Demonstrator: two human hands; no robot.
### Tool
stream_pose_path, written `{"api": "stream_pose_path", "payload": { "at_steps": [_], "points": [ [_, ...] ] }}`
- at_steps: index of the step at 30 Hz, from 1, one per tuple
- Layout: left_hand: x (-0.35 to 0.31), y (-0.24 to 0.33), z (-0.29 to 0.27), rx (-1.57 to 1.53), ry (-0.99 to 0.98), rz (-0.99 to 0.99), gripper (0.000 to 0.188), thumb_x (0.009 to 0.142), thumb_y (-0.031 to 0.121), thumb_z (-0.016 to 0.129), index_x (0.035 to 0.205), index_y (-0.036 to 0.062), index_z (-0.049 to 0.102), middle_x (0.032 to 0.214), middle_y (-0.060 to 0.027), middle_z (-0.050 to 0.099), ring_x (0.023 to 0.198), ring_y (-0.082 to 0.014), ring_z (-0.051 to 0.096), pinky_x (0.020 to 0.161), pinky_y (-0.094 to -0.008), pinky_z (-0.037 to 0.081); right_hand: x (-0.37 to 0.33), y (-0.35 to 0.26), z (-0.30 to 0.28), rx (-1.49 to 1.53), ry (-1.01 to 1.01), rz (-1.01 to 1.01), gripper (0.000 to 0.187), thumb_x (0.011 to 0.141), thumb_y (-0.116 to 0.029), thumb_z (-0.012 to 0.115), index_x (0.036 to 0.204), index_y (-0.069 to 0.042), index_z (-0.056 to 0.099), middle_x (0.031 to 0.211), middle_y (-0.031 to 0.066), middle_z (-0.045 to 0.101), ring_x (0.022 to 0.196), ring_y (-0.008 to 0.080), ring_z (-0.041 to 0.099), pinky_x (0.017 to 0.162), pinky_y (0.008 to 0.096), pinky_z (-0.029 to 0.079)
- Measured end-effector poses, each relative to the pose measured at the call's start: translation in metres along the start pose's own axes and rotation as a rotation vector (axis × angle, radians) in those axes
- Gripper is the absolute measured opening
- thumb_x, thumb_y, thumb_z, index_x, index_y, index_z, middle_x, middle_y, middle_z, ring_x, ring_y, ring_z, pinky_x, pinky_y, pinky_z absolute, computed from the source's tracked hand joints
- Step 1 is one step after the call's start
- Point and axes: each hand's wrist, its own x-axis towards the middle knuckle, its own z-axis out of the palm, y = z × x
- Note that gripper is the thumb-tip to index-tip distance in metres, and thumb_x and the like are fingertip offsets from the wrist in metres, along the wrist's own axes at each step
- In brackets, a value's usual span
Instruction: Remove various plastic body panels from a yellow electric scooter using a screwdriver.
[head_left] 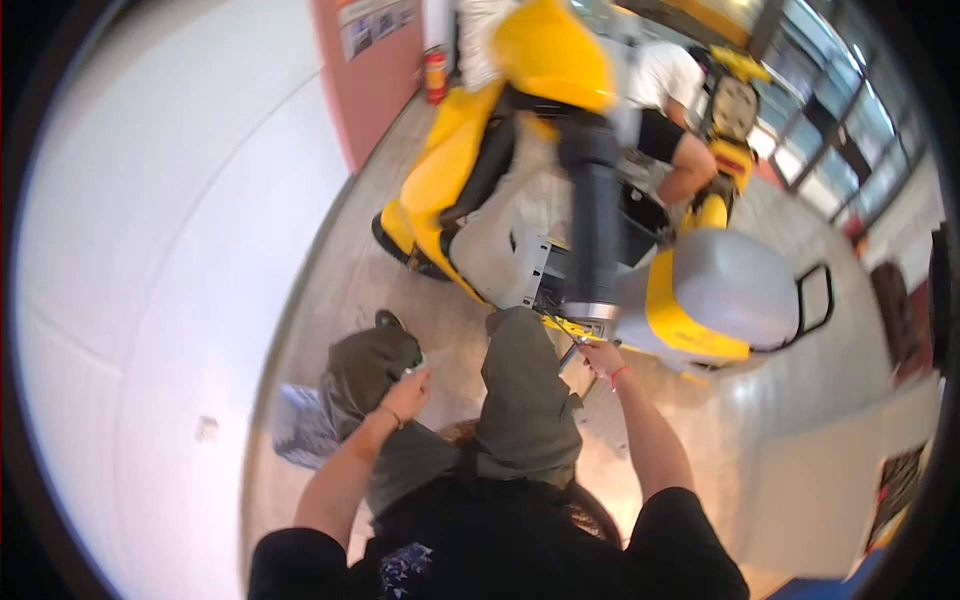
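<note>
A yellow electric scooter [440, 190] with a grey seat [735, 285] stands just in front of my knees. Its black handlebar grip [590, 200] rises close before me. My right hand [601, 358], with a red cord at the wrist, is at the scooter's low middle part, by a yellow trim strip [565, 325]. Its fingers are closed on something thin and dark that I cannot make out. My left hand [408, 393] rests by my left knee, fingers closed; a small pale and green bit shows at the fingertips, too small to name.
A person in a white shirt [660, 80] bends beside a second yellow scooter [735, 110] at the back right. A fire extinguisher [434, 75] stands by the pink wall panel [365, 80]. A pale board [820, 480] is at the right. A white wall [180, 250] runs along my left.
</note>
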Motion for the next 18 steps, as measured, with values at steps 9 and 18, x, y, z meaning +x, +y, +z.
{"api": "stream_pose_path", "payload": {
  "at_steps": [9, 18],
  "points": [
    [-0.025, 0.068, -0.059, -0.243, -0.046, -0.092, 0.037, 0.088, 0.000, 0.051, 0.124, 0.0017, 0.047, 0.114, -0.0096, 0.058, 0.092, -0.0148, 0.060, 0.080, -0.0263, 0.048, 0.031, 0.024, -0.024, -0.297, 0.123, -0.199, 0.039, 0.081, -0.038, 0.056, 0.095, -0.003, 0.067, 0.071, 0.0117, 0.065, 0.057, 0.0204, 0.062, 0.052, 0.0339, 0.049],
    [0.002, 0.046, -0.066, -0.013, 0.086, -0.283, 0.026, 0.090, 0.002, 0.048, 0.115, 0.0024, 0.056, 0.107, -0.0068, 0.062, 0.095, -0.0141, 0.061, 0.081, -0.0255, 0.045, 0.084, 0.056, -0.031, -0.168, 0.067, -0.297, 0.034, 0.080, -0.033, 0.057, 0.091, -0.003, 0.069, 0.072, 0.0130, 0.066, 0.066, 0.0254, 0.064, 0.066, 0.0359, 0.050]
  ]
}}
